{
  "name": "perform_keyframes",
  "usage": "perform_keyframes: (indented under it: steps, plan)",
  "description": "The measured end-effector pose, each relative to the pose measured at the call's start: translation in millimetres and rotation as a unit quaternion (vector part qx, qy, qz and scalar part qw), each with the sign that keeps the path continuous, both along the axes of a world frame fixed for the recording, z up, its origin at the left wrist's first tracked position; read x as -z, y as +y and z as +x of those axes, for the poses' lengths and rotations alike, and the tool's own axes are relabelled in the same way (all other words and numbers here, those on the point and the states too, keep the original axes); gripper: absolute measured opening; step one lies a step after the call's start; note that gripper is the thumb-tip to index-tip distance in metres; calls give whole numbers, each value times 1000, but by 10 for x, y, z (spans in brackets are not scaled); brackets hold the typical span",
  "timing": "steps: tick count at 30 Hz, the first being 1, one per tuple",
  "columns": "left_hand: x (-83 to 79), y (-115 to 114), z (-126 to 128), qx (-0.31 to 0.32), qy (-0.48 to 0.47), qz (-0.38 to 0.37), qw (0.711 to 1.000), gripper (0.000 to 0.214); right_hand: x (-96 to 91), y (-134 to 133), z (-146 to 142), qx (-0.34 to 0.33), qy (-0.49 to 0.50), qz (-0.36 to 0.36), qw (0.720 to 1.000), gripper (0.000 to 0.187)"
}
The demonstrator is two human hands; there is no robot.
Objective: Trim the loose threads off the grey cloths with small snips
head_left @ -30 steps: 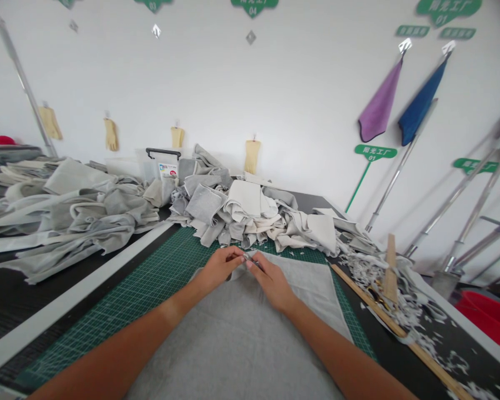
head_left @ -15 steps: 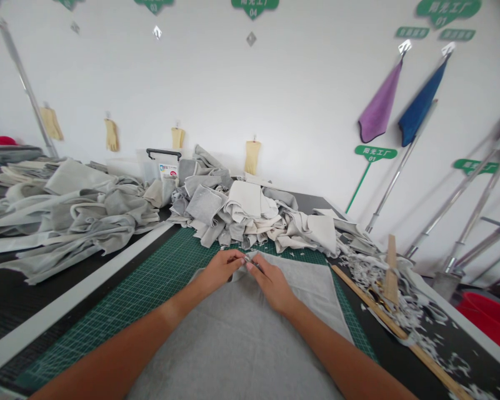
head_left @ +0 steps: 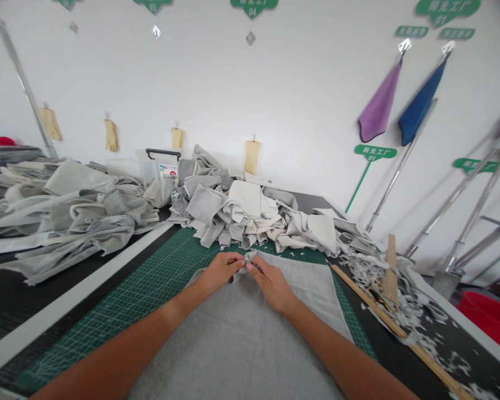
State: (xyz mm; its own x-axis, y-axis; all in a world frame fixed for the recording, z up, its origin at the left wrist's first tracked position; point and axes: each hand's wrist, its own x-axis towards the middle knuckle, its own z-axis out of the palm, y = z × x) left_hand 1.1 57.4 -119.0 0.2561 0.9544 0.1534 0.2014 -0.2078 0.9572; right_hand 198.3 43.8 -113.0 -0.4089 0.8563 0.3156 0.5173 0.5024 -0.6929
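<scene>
Grey fabric sheet (head_left: 233, 344) lies across the near part of a green gridded cutting mat (head_left: 162, 294), with its far edge gathered up between the hands. Both bare arms reach forward over it, the left forearm (head_left: 125, 347) angling in from the near left and the right forearm (head_left: 337, 355) from the near right. The left hand (head_left: 220, 272) and right hand (head_left: 270, 286) sit palm down, just beside each other, at that far edge. Their fingers are curled narrow: the left fingers (head_left: 233, 260) pinch the fabric, and the right fingers (head_left: 252, 265) close on a small metal tool (head_left: 257, 268), too small and too hidden to name exactly. The mat rests on a black tabletop (head_left: 394, 355). Beyond the hands rises a large heap of grey and cream fabric pieces (head_left: 233, 211), with a second heap (head_left: 87, 211) on the far left. A wooden ruler (head_left: 369, 305) runs along the mat's right edge, beside drifts of shredded pale scraps (head_left: 383, 278). A plastic storage box (head_left: 162, 164) stands behind the heaps against a white wall (head_left: 275, 83), where yellow gloves (head_left: 252, 156) and purple and blue cloths (head_left: 379, 103) hang, and a red bucket (head_left: 489, 316) sits at far right
</scene>
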Motion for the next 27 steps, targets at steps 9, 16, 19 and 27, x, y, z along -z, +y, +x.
perform_keyframes:
  steps: [9, 16, 19, 27]
  plan:
    - [9, 1, 2, -2, 6, -7, 1000, 33, 0, 8, 3, -9, 6, 5, 1000, 37]
    - [-21, -19, 8, 1, 4, 2, 1000, 34, -15, 16, -8, 5, 52, -2, 999, 39]
    - [-28, -22, 12, 11, 5, 19, 1000, 33, 13, 85, -9, 23, 119, -50, 991, 42]
    - [-54, -59, 46, 18, -8, 60, 998, 27, -28, 189, -6, -29, 171, -176, 969, 44]
